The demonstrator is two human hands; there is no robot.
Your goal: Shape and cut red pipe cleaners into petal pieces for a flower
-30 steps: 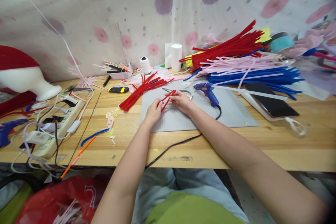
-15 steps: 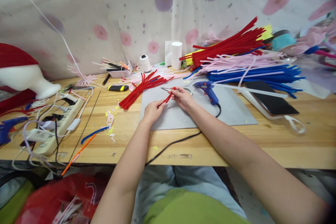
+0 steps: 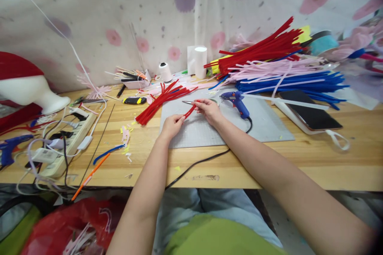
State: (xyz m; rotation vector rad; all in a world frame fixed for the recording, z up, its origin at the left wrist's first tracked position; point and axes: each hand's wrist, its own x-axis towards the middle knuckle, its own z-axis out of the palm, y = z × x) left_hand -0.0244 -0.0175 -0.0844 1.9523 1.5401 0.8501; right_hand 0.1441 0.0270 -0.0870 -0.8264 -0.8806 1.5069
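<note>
Over a grey cutting mat [image 3: 263, 125], my left hand [image 3: 171, 124] and my right hand [image 3: 209, 110] both pinch the same short bundle of red pipe cleaners [image 3: 189, 111]. The left holds its lower end, the right its upper end. Just beyond lies a pile of cut red pipe cleaners [image 3: 158, 101]. Metal scissors [image 3: 188, 102] lie on the mat behind the bundle, partly hidden by my right hand. A blue glue gun [image 3: 237, 102] rests to the right of that hand.
Long red [image 3: 263, 50], pink [image 3: 269, 71] and blue pipe cleaners [image 3: 293, 84] are stacked at the back right. A phone [image 3: 309, 114] lies on the right. A power strip [image 3: 64, 139] with tangled cables sits at the left. A black cord [image 3: 197, 163] runs to the table's front edge.
The loose ends of the red bundle have been drawn together into a tighter bundle between my hands. My hands stay over the mat, and the view has shifted slightly.
</note>
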